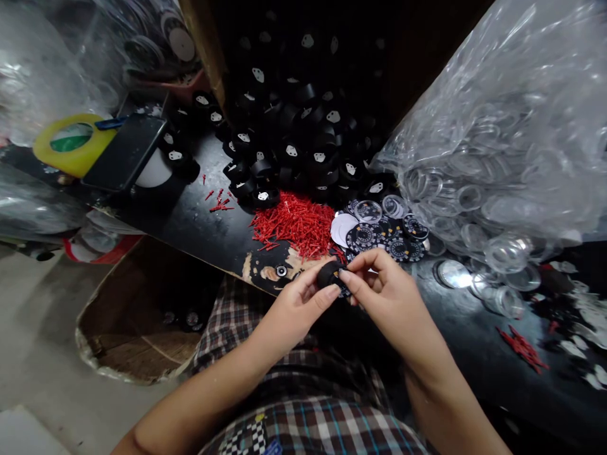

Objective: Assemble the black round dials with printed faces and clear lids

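My left hand (303,297) is closed round a small black round gauge housing (327,273), held at the table's front edge. Fingers of my right hand (379,281) press on the same piece, where part of a black printed dial (342,291) shows; the fingers hide the rest. Just beyond my hands lies a heap of red pointers (296,224). To its right are loose black dials (363,237) with white markings, some lying face down and white.
Many black housings (289,151) spill from a dark box at the back. Clear plastic bags (521,126) with clear round covers (507,253) stand right. Yellow tape (45,148) and a phone (126,151) lie left. An open carton (137,354) sits below, left. More red pointers (521,349) lie right.
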`<state>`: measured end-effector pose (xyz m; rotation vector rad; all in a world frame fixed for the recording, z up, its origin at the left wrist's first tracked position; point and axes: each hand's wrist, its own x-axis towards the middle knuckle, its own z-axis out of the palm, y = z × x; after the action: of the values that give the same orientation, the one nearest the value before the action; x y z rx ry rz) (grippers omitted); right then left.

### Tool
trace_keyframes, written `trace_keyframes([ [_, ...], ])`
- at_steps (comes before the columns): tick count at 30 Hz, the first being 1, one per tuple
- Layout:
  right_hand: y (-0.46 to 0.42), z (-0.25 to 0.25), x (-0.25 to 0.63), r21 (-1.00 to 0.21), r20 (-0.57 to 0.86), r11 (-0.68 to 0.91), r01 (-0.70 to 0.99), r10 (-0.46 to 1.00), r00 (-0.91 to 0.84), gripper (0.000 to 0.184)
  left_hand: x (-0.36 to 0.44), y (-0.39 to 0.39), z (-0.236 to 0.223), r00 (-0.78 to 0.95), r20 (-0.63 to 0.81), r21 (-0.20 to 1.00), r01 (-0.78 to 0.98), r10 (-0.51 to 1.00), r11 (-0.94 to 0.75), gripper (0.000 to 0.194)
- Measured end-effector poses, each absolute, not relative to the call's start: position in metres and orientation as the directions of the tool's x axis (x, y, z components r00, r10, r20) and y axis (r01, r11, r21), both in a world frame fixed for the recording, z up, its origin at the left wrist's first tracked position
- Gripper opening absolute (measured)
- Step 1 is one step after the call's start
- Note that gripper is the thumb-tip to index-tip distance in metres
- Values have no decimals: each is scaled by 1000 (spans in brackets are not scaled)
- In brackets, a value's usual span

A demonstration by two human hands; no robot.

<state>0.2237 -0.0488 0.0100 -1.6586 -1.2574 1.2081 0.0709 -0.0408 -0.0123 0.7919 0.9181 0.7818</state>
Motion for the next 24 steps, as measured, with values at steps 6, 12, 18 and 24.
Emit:
trace_keyframes([
  [6, -70, 1, 220, -908, -239, -260, 330, 966, 103, 19, 65, -50, -12, 419, -327, 925, -40, 847, 377, 35],
  [12, -67, 5, 228, -866, -139, -81, 494, 987, -82, 16, 47, -51, -14, 377, -326, 936, 4, 867, 351, 32],
  [18, -21, -2, 208, -318, -43, 185, 930, 977, -209, 16, 37, -43, -13, 176, -457, 765, -422, 872, 486, 24],
  [24, -10, -3, 195, -198, -19, 264, 944, 962, -273, 16, 43, -47, -12, 90, -450, 718, -555, 888, 420, 26],
])
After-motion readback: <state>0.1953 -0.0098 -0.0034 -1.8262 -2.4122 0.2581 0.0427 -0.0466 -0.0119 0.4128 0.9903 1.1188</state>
